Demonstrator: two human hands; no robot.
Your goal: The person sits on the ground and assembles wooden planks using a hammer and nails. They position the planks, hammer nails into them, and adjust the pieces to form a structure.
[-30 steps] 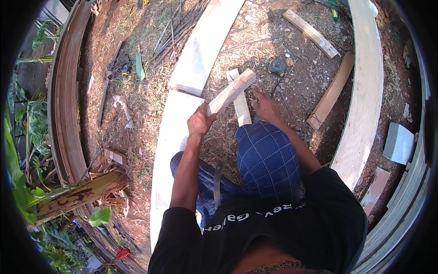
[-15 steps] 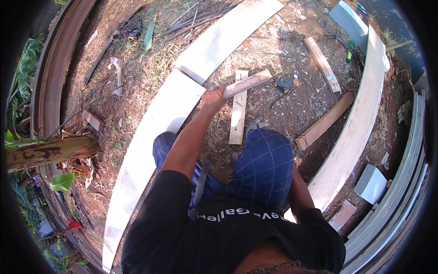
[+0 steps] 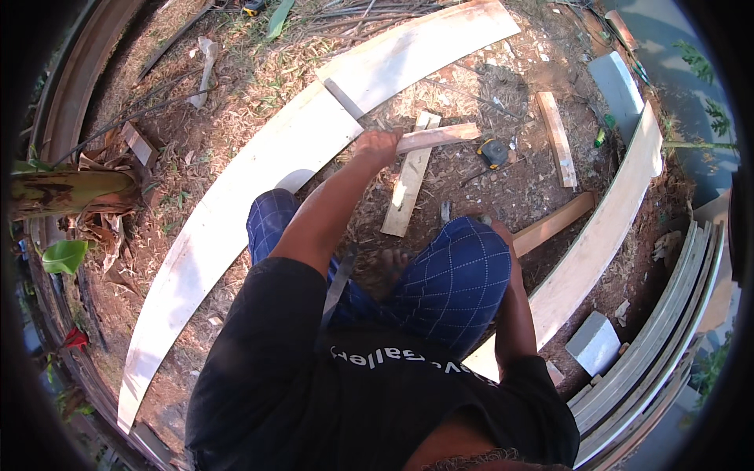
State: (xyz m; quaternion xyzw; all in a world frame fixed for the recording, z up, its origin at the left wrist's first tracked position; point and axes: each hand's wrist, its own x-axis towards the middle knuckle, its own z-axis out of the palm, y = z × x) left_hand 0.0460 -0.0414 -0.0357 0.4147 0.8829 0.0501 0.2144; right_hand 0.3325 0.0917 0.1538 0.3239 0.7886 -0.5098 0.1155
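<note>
My left hand (image 3: 377,147) is shut on one end of a short wooden batten (image 3: 440,136), holding it just above the dirt. The batten crosses over a second pale wooden strip (image 3: 408,185) that lies flat on the ground. My right hand (image 3: 481,221) is low beside my knee in blue checked cloth (image 3: 455,282), which hides most of it, so its grip is unclear. A small dark tool part (image 3: 445,210) lies on the ground close to that hand. A yellow and black tape measure (image 3: 493,151) sits just right of the batten's far end.
A long pale curved board (image 3: 236,212) runs along my left, and another (image 3: 605,235) along my right. Short strips (image 3: 556,137) (image 3: 554,224) lie on the dirt. Grey blocks (image 3: 594,341) (image 3: 616,82), stacked boards (image 3: 667,330) and a banana stem (image 3: 71,192) ring the spot.
My right hand has left the strip on the ground and drawn back behind my knee. My left hand still holds the batten, now lying flatter across the strip. The view has shifted.
</note>
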